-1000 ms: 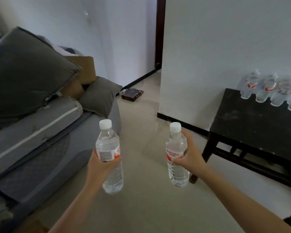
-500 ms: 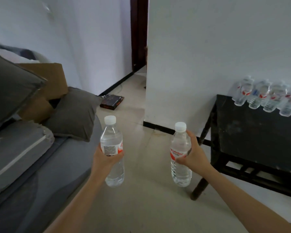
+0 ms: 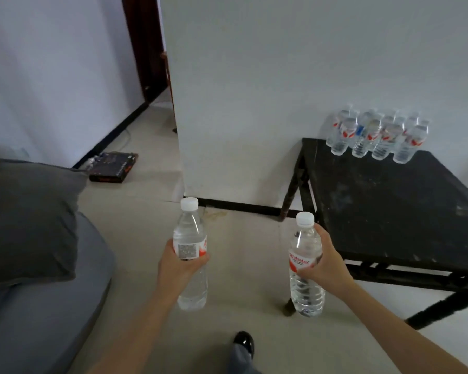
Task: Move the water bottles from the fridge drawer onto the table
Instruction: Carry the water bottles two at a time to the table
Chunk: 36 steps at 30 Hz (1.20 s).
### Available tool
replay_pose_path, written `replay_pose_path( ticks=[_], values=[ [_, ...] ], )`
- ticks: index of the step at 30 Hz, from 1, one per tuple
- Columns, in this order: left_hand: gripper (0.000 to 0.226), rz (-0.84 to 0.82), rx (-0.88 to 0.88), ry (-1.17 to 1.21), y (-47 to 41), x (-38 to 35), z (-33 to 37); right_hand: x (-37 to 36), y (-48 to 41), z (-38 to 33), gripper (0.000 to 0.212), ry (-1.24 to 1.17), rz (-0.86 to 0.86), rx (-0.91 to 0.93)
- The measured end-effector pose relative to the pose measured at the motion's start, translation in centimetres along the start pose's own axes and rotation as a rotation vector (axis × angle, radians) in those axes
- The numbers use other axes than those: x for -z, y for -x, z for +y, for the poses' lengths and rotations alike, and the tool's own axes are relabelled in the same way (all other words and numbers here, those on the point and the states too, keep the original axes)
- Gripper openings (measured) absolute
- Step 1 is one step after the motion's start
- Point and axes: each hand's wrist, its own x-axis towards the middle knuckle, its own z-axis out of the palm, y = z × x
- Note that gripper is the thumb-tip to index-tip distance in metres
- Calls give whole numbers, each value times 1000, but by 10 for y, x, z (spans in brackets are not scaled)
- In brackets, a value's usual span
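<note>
Left hand (image 3: 179, 268), right hand (image 3: 328, 268) hold bottles (image 3: 190, 233); table (image 3: 389, 211) (bottle cluster (image 3: 376, 137)) at right.

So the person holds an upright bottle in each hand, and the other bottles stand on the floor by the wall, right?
Not quite. The head view shows the other bottles standing on the black table by the wall, not the floor. The left hand grips the left bottle and the right hand the right bottle, both upright.

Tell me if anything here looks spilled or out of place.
Nothing spilled: the left bottle and right bottle are capped and upright. Odd bits: a yellowish stain on the floor by the baseboard, and a dark flat box lying on the floor beside the wall.
</note>
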Motion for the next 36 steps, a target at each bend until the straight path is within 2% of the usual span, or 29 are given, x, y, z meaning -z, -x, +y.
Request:
replay_pose_path(
  ticks=[4,9,13,19,22,25,29,36],
  values=[
    [56,-37,-55,-19,-69,-35,30,10,-72,2,102,-24,64,24],
    [78,-45,-74,-15,-143,-69,61,20,-154,-1,102,-61,72,45],
    [78,-28,-71,-11,-190,-98,70,33,-209,-2,95,-84,70,83],
    [73,-71,-12,-42,-258,-140,66,44,-275,19,100,-81,87,0],
    [75,-112,-24,-33,-301,-164,75,51,-309,28,97,-72,133,-28],
    [69,-154,-58,-25,-351,-195,85,64,-344,34,100,-59,174,-73],
    [56,-266,-86,-46,-423,-248,102,84,-389,39,102,-61,294,-173],
    [60,-585,-176,-65,-514,-366,150,120,-429,62,105,-81,617,-363]
  ],
)
